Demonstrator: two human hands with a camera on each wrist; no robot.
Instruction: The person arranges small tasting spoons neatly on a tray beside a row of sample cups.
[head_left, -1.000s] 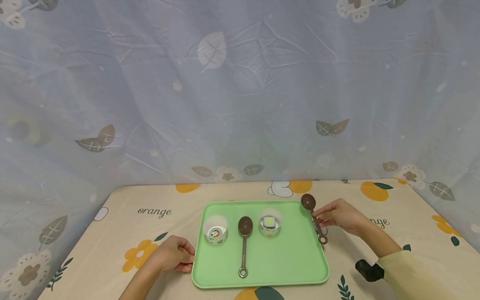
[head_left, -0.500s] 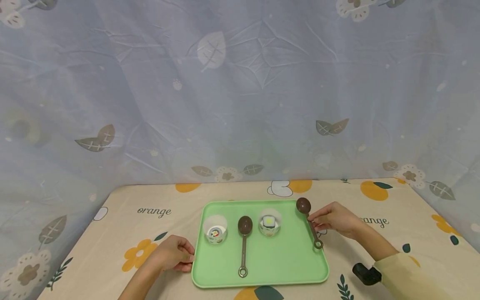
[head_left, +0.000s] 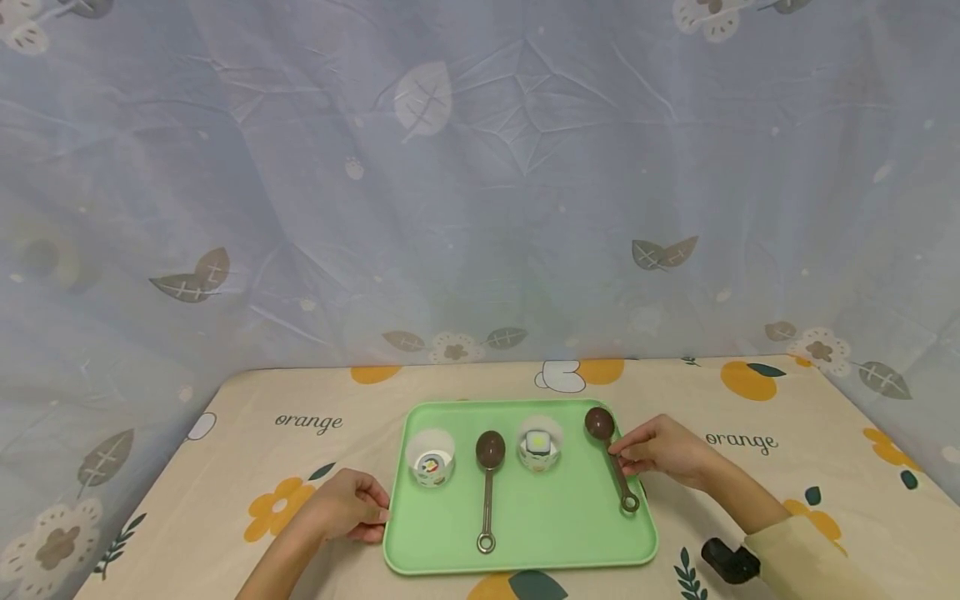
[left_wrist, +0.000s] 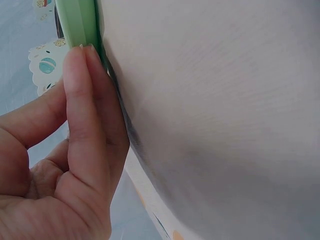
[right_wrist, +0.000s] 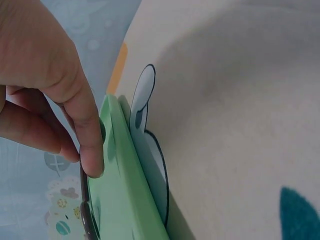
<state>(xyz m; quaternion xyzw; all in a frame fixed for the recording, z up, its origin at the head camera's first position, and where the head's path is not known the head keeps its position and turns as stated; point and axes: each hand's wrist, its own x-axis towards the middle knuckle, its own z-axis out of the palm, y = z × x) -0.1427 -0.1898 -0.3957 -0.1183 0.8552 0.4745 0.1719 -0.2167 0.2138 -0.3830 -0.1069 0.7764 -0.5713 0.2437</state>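
Observation:
A green rectangular tray (head_left: 555, 533) lies on the table. My left hand (head_left: 348, 506) pinches its left rim, fingertips (left_wrist: 80, 57) right at the edge in the left wrist view. My right hand (head_left: 671, 450) pinches the handle of a brown spoon (head_left: 600, 423) over the tray's right side, its ring end toward me. The right wrist view shows part of this spoon (right_wrist: 88, 220) below the fingertips. A second brown spoon (head_left: 490, 452) lies mid-tray, between two small white bowls. The left bowl (head_left: 431, 443) holds a round sushi-like piece; the right bowl (head_left: 540, 458) holds a pale block.
A patterned tablecloth (head_left: 307, 458) covers the table. Behind it hangs a grey-blue printed curtain (head_left: 480, 208). A black object (head_left: 729, 562) shows beside the right sleeve.
My right hand has moved left and slightly toward me, bringing the spoon from the tray's right edge to over its right side. The left hand has stayed at the rim.

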